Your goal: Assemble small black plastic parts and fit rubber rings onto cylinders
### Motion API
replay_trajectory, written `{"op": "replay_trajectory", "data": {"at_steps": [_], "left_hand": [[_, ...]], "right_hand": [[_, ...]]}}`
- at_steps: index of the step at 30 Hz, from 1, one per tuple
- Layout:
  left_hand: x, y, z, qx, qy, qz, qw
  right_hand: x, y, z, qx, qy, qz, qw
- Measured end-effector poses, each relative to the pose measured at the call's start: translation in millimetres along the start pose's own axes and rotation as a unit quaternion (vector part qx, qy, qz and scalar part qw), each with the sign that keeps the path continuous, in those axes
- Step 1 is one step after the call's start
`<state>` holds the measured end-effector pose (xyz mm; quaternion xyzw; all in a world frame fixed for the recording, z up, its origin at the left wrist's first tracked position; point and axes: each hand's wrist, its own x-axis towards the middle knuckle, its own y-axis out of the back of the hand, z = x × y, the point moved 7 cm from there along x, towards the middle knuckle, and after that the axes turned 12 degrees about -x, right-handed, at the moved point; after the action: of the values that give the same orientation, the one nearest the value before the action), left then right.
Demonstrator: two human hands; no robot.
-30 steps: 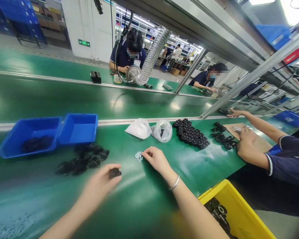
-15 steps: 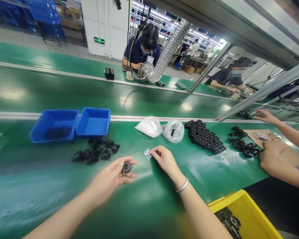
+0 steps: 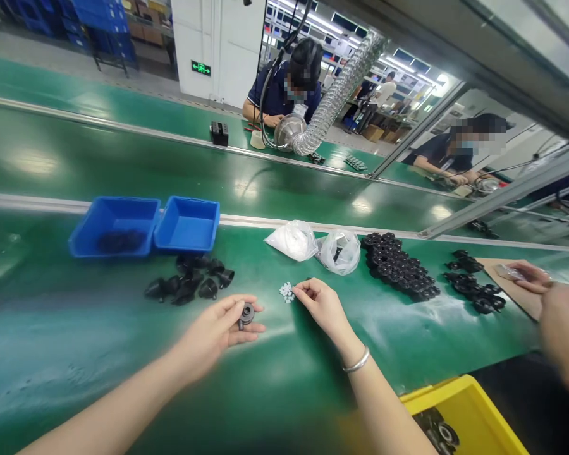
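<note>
While the left hand (image 3: 220,328) holds the black part (image 3: 247,313) between thumb and fingers, I would keep that grip light and steady, with the holed round face turned toward my view and the short stub low. The part is in the air over the bench (image 3: 284,373), a little left of the white bits (image 3: 286,292) and nearer to me than they are.

The right hand (image 3: 322,306) is narrow, thumb and forefinger drawn together at the right edge of those bits. Since they are tiny and lie in a loose cluster, I judge that it pays to work from this outer edge, use just the fingertips and part one bit from its neighbours with a small sideways drag. Pressing down would likely scatter them.

Whether a bit is already between the right fingertips I cannot tell; the fingers cover the spot. The bits are too small for me to read their shape, and the left fingers mask the back of the black part. Blur softens the dark heap in the left blue bin (image 3: 116,218). The yellow bin (image 3: 481,414) is cut off below, and the co-worker's near hand (image 3: 566,335) is smeared at the right edge.
</note>
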<state>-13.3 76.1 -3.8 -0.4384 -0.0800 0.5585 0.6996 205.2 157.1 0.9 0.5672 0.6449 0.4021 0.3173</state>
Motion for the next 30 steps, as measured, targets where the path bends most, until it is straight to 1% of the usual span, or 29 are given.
{"op": "replay_trajectory", "data": {"at_steps": [4, 9, 13, 15, 18, 22, 24, 26, 28, 30], "left_hand": [[1, 0.7, 0, 0.003, -0.005, -0.006, 1.000], [1, 2.3, -2, -0.009, -0.002, -0.011, 1.000], [-2, -1.1, -6, -0.060, 0.035, -0.030, 0.997], [-4, -4.4, -8, -0.066, 0.055, -0.043, 0.995], [-5, -6.8, -8, -0.035, 0.057, -0.049, 0.997], [-6, -6.9, -5, 0.018, 0.032, -0.051, 0.998], [-6, -5.3, -3, 0.024, 0.016, -0.045, 0.999], [-5, -3.0, -3, 0.002, 0.007, -0.036, 0.999], [-5, -0.7, -3, -0.024, 0.007, -0.031, 0.999], [-4, 0.1, -5, -0.023, 0.013, -0.036, 0.999]], "right_hand": [[0, -2, -2, -0.008, 0.002, -0.008, 1.000], [1, -3, -1, 0.037, 0.001, -0.016, 0.999], [3, -1, 0, 0.060, -0.003, -0.013, 0.998], [4, 2, -2, 0.076, -0.008, -0.014, 0.997], [3, 9, -14, 0.125, -0.018, -0.018, 0.992], [-5, 11, -42, 0.203, -0.025, -0.047, 0.978], [-11, 7, -56, 0.231, -0.022, -0.063, 0.971], [-16, 1, -66, 0.256, -0.015, -0.074, 0.964], [-19, -6, -70, 0.267, -0.011, -0.078, 0.961], [-21, -12, -70, 0.269, -0.010, -0.075, 0.960]]}}
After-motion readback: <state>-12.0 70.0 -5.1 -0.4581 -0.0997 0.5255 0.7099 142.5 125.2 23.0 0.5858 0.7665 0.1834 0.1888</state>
